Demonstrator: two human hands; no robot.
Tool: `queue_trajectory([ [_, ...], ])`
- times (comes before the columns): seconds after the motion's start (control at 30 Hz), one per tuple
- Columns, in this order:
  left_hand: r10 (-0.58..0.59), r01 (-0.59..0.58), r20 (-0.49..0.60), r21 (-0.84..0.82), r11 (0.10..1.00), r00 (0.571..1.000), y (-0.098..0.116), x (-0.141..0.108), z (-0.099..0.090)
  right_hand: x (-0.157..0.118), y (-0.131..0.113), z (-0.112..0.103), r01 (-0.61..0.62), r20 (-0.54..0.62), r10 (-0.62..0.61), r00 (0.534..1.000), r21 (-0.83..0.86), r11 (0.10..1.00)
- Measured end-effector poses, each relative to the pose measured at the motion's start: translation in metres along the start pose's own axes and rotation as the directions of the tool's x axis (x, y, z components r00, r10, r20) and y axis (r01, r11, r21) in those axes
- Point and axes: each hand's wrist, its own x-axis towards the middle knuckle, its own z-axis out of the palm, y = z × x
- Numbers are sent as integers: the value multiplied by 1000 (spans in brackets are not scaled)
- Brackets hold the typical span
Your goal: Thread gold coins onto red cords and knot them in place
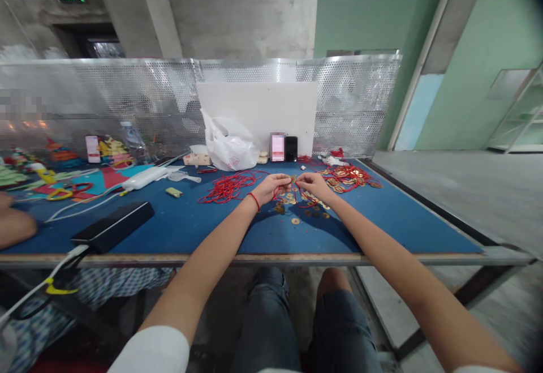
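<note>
My left hand (274, 187) and my right hand (311, 185) are close together above a blue table mat (382, 214), pinching a thin red cord (285, 193) between them. A small brass coin (292, 180) seems to sit between the fingertips, though it is partly hidden. Loose brass coins with square holes (294, 221) are scattered just below my hands. To the left lies a tangle of red cord (227, 187). A heap of red cord and coins (345, 178) lies to the right. A red string bracelet (253, 201) circles my left wrist.
A white plastic bag (229, 145), several phones (284, 148) and a white board (257, 112) stand at the back, before a perforated metal screen (335, 101). A black flat box (112, 226) lies left, near another person's forearm (14, 226) and colourful craft pieces (102, 161).
</note>
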Motion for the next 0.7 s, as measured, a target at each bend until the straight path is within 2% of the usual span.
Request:
queue_trajectory([
  [0.17,-15,15,-22,5,1000,1000,-1,0,0,2,5,0,-3,3,3,1000,-40,999],
  [0.3,-33,32,9,12,999,999,-1,-1,1,3,5,1,25,16,-24,1000,-88,996],
  [0.43,-20,19,0,30,999,1000,-3,0,0,2,3,2,34,21,-33,999,-61,998],
  [0.57,-23,26,-33,85,996,999,-4,1,-3,1,3,2,-54,14,53,998,43,998],
  [0.7,-5,10,-30,183,983,1000,-3,-1,-2,-1,2,2,-147,84,138,987,120,982],
])
